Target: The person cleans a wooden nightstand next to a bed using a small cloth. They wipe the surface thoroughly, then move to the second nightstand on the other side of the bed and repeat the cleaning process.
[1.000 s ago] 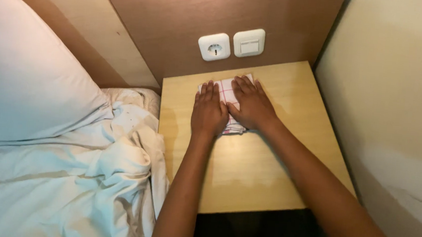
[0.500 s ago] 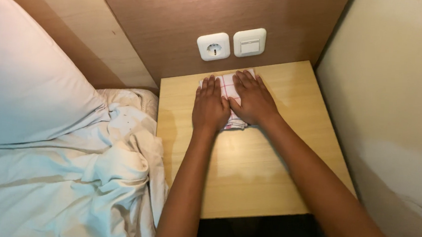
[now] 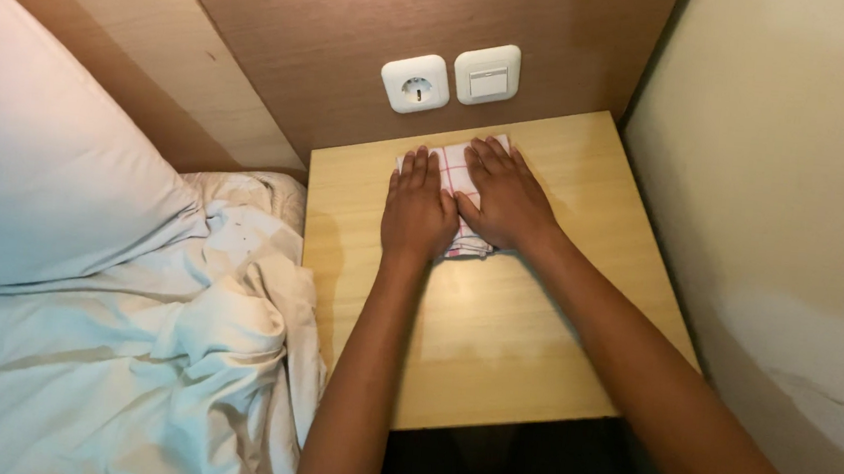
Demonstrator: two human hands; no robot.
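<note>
Both hands flat, fingers spread — left hand point(image 3: 418, 213) & right hand point(image 3: 505, 197) pressing checked cloth point(image 3: 455, 171) (prob. folded) on bedside table point(image 3: 495, 333).

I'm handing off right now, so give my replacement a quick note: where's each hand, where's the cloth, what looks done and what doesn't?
Left hand: flat, palm down on the folded checked cloth.
Right hand: flat on the same cloth, beside the left.
Cloth: on the wooden bedside table, near the wall below the socket and switch.
Done: cloth looks folded small.
Left: hands not yet lifted; rumpled sheet lies beside the table.
</note>
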